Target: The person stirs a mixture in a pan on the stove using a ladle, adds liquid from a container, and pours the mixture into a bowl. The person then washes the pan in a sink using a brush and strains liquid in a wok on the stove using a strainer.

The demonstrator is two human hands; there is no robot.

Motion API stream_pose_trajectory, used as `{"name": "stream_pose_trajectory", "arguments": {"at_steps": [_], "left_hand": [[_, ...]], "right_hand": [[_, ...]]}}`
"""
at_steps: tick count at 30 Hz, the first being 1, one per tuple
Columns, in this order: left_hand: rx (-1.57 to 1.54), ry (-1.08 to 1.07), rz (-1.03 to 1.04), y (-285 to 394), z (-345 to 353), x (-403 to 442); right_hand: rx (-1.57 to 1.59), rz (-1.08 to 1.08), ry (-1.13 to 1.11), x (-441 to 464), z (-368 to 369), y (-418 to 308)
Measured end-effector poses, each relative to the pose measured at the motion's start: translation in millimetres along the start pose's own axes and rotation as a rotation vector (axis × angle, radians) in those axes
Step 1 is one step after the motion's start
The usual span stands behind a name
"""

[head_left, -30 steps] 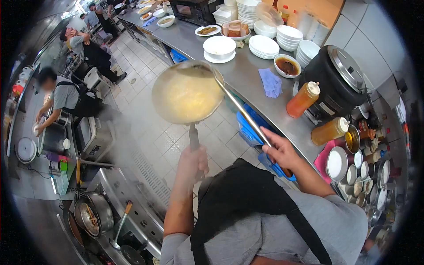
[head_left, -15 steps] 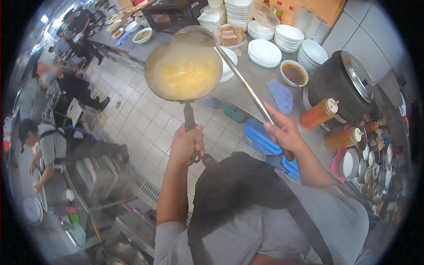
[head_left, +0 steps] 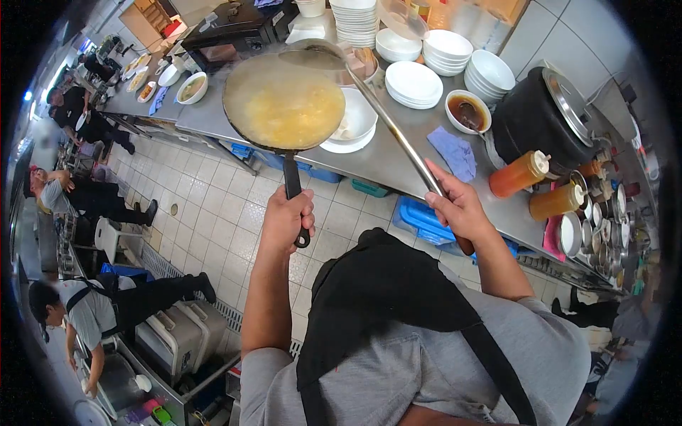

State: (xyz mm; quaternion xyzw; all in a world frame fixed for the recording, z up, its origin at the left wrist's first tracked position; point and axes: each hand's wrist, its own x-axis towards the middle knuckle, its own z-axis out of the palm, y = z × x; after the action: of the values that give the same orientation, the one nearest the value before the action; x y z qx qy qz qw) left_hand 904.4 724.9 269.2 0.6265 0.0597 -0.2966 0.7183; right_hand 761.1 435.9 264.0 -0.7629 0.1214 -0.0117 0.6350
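My left hand (head_left: pixel 290 216) is wrapped round the black handle of a frying pan (head_left: pixel 234 117). Yellow, soupy food (head_left: pixel 295 110) steams inside the pan. In my right hand (head_left: pixel 458 206) is the long metal handle of a ladle (head_left: pixel 398 135), with its brown end below my fist. The round head of the ladle is over the pan's far right rim; I cannot tell whether it touches. Right of the pan, partly behind it, a white bowl (head_left: pixel 359 117) stands on a white plate (head_left: pixel 352 145) on the counter.
The steel counter (head_left: pixel 419 156) carries stacked white plates (head_left: pixel 413 84), a bowl of brown sauce (head_left: pixel 467 113), a blue cloth (head_left: pixel 455 153), two sauce bottles (head_left: pixel 518 174) and a large black pot (head_left: pixel 536 117). Several people work at left, one bending over (head_left: pixel 89 312). Blue-lidded boxes (head_left: pixel 426 220) sit beneath.
The pan has come nearer the counter, over its edge, and the white bowl beside it shows more. Both hands keep their holds. The steam has thinned and the whole view has shifted.
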Motion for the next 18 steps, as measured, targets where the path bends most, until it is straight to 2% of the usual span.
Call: {"name": "stream_pose_trajectory", "arguments": {"at_steps": [9,12,14,18], "left_hand": [[0.114,0.029,0.032,3,-1,29],[0.172,0.049,0.034,3,-5,28],[0.251,0.047,0.068,10,-9,32],[0.328,0.035,0.096,21,-22,37]], "right_hand": [[-0.007,-0.038,-0.023,45,-23,-3],[-0.058,0.006,0.004,54,-30,-6],[-0.108,-0.054,-0.008,65,-34,-10],[-0.163,-0.044,-0.018,80,-33,-18]]}}
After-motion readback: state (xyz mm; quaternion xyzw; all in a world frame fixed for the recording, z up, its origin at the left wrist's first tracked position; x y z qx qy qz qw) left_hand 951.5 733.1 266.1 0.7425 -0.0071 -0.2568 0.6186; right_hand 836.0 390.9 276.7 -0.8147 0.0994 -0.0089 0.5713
